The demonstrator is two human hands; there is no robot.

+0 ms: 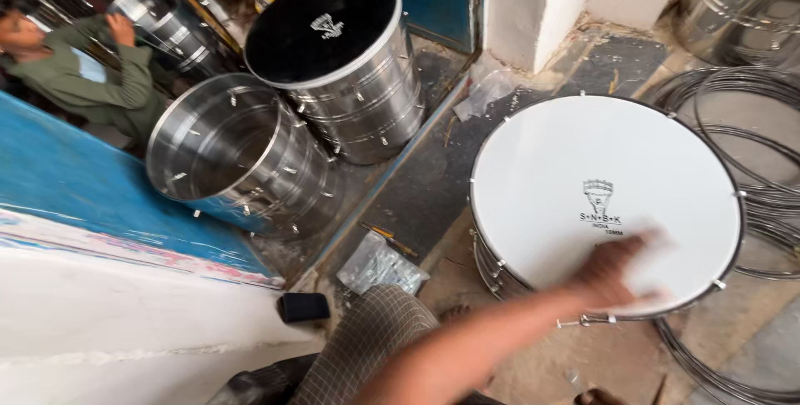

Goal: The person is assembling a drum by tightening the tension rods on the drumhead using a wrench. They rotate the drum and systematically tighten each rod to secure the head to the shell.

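Observation:
My right hand [618, 273] reaches out over the near edge of a big drum's white skin [583, 155]. The hand is blurred by motion, palm down on or just above the skin, and I see nothing in it. The drum [492, 267] has a shiny metal shell with tension hooks along its rim and stands on the floor in front of me. My forearm runs in from the bottom centre, past my knee in checked cloth [371, 338]. My left hand is out of view.
A steel drum with a black skin [333, 26] and an open steel shell [225, 151] stand at the left by a blue wall [75, 180]. Wire hoops [762, 205] lie at the right. A plastic bag of parts [379, 263] lies near my knee. Another person [75, 72] sits at far left.

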